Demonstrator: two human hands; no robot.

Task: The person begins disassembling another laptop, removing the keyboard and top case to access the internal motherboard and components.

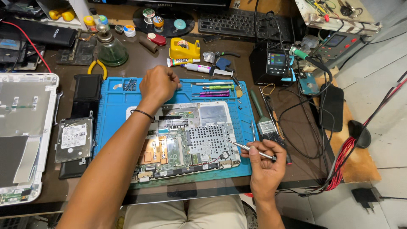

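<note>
While the opened laptop (pixel 186 142) lies bottom-up on the blue work mat (pixel 111 127), square to the desk edge and just in front of the person, the right hand (pixel 265 163) is closed around a slim silver screwdriver (pixel 250 149) whose tip hovers at the board's right edge, near a small bundle of red and black wires. The left hand (pixel 159 85) reaches past the far edge of the chassis to the mat's upper trays, fingers bunched together as if pinching something small (whatever it is cannot be made out).

Doing this step well, I judge, means keeping the driver upright over the screw head before turning, pressing lightly so the tip does not skate onto the exposed circuit board, and dropping each loose screw into one mat compartment so nothing rolls away.

Further out, a few more precision drivers (pixel 214 90) lie in the mat's top groove. A bare hard drive (pixel 73 139) rests left of the mat, with the white laptop cover (pixel 23 127) beyond it. A flat brush (pixel 265 123) lies just right of the mat, and a yellow tape dispenser (pixel 184 48) and a glass bottle (pixel 110 46) stand behind it.
</note>
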